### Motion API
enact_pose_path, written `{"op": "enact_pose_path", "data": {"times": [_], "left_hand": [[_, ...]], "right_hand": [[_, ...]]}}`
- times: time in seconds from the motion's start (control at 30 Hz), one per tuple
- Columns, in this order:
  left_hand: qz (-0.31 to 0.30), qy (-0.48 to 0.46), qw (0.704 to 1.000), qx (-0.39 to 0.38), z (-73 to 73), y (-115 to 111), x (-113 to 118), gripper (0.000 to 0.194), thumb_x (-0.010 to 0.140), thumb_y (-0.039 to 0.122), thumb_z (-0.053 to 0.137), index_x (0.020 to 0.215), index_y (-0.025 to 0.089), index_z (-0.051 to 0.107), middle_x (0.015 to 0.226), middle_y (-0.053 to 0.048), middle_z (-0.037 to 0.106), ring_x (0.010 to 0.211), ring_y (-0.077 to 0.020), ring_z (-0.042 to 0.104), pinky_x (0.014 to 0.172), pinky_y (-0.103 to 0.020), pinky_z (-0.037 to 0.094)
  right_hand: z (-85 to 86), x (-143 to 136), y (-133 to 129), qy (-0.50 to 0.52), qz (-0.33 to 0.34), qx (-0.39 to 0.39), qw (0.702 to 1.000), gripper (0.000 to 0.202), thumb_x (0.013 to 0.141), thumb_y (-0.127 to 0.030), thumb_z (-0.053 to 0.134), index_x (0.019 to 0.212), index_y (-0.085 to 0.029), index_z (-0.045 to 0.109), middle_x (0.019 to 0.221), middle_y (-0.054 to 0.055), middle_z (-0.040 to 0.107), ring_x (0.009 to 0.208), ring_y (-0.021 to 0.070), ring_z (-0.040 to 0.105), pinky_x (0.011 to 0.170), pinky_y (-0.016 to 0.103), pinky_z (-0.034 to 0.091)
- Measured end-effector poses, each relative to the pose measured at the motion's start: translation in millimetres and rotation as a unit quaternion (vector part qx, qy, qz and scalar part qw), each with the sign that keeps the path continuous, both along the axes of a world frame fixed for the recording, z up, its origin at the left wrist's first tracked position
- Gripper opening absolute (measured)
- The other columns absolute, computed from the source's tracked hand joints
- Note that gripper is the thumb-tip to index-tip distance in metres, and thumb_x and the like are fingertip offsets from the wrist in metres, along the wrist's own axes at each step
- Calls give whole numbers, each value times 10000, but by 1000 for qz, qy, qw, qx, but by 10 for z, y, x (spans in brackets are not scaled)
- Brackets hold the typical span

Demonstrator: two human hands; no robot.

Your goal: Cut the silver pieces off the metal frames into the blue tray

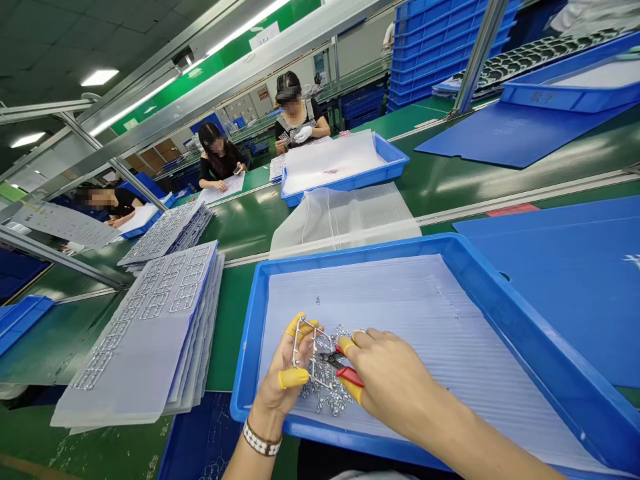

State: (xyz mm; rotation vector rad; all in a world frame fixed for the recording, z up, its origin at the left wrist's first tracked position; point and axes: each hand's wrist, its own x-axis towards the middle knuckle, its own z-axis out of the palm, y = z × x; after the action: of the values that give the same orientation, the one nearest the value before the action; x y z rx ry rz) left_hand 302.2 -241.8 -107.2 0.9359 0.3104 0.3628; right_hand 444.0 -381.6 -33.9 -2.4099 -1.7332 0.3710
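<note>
So the left hand point(285, 367) has a silvery frame point(314, 347) pinched between thumb and fingers, held up over the near left part of a blue tray point(360, 253); the right hand point(390, 373) is wrapped around red-handled cutters point(350, 375), with the tips right at the frame's bars; can't tell if they're actually biting. Both hands have yellow finger cots point(293, 378) on, and there's a checkered band point(261, 441) around the left wrist.

Under the frame there's a messy pile of shiny bits point(334, 401) on the tray's white liner point(425, 313); one loose bit point(318, 300) sits off by itself beyond the pile. Left of the tray is a stack of sheets point(140, 347) with more frames lying on top; a second stack point(165, 230) is just behind it. A big blue board point(560, 267) lies to the right, and a clear plastic sheet point(345, 213) is past the far rim; three people are seated across the green bench point(240, 227), one beside another blue tray point(400, 155).
</note>
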Motion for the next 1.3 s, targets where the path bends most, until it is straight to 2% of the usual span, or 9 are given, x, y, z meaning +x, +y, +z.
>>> {"op": "enact_pose_path", "data": {"times": [0.13,0.47,0.77,1.3], "left_hand": [[14,-16,999,-35,-6,28,-15,727,633,280,777,1313,238,522,1398,-110,501,1388,-362,313,1176,-521,97],[4,-29,999,-14,10,4,5,749,632,248,779,1333,235,514,1393,-103,513,1385,-365,322,1186,-524,80],[8,-14,1000,-8,-1,9,-16,766,615,221,784,1331,251,513,1403,-95,505,1387,-353,318,1185,-522,83],[18,11,999,43,-25,12,-23,856,608,292,808,1380,262,439,1431,-102,461,1397,-356,294,1187,-500,114]], "right_hand": [[-59,0,-64,-10,-10,2,1000,170,800,-269,646,933,-169,680,864,105,695,824,262,654,700,336,452],[-2,-52,-36,2,-12,-15,1000,175,787,-236,651,941,-161,684,880,109,700,843,273,656,714,353,447],[-36,-55,-25,-9,-5,-9,1000,169,786,-235,643,932,-160,681,861,105,699,824,274,656,697,357,440],[-35,-68,19,-26,13,-14,999,126,794,-230,655,881,-141,675,807,110,696,779,266,670,654,334,452]]}}
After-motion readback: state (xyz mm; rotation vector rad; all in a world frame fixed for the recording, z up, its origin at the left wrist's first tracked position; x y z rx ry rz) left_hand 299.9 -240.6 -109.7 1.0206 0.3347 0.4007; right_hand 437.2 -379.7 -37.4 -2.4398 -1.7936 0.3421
